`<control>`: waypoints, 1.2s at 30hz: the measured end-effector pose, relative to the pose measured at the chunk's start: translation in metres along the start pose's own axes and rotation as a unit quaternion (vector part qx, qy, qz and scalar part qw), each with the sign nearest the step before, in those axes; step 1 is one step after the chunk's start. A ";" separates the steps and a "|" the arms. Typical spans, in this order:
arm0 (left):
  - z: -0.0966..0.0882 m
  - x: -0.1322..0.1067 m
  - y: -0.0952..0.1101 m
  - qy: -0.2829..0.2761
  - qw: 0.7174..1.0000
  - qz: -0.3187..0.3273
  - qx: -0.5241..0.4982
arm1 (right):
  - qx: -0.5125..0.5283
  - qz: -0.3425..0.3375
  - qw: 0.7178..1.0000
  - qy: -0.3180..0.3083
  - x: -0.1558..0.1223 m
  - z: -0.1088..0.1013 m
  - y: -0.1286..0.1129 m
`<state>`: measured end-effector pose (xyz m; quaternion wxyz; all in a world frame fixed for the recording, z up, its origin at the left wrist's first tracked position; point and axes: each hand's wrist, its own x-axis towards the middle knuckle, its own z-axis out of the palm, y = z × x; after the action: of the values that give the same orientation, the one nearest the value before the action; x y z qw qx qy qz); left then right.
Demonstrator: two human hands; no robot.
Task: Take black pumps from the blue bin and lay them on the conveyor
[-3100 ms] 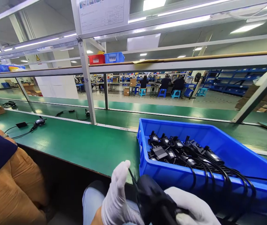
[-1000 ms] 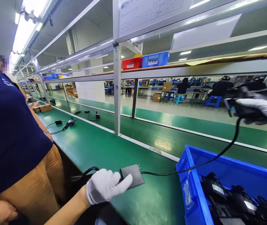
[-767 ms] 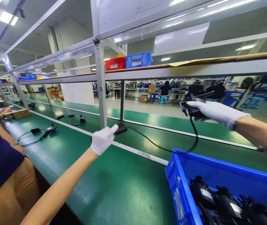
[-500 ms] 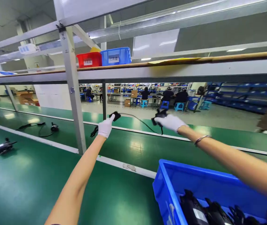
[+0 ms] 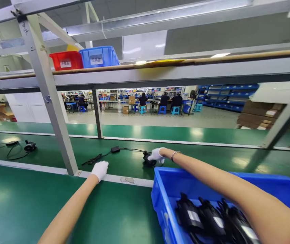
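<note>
A black corded device lies on the far green belt: its bulky head (image 5: 148, 160), a flat black box (image 5: 115, 149) and a cable (image 5: 94, 159) between them. My right hand (image 5: 157, 155), in a white glove, rests on the head with the arm stretched over the blue bin (image 5: 165, 183). My left hand (image 5: 100, 169), also gloved, hovers near the white divider strip (image 5: 124, 179), just short of the cable's loose end, holding nothing.
The blue bin at lower right holds several black corded devices (image 5: 206, 218). A grey frame post (image 5: 50, 101) stands left of my left hand. Another corded device (image 5: 29, 146) lies further left on the far belt. Red and blue bins (image 5: 83, 58) sit on the shelf above.
Both hands carried the device out from the near belt and lowered it onto the far belt. My left hand let go of the flat box and drew back; my right stays on the head.
</note>
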<state>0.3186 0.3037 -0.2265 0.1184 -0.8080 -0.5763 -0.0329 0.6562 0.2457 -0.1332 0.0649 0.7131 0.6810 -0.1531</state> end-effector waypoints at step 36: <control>-0.180 -0.199 0.286 -0.242 0.917 0.250 -0.194 | -0.198 -0.195 0.955 0.103 -0.238 0.071 0.102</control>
<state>0.5357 -0.0091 -0.1331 -0.1796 -0.9162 -0.3484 0.0833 0.7417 -0.0092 -0.1394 0.1030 0.5511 0.8266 0.0494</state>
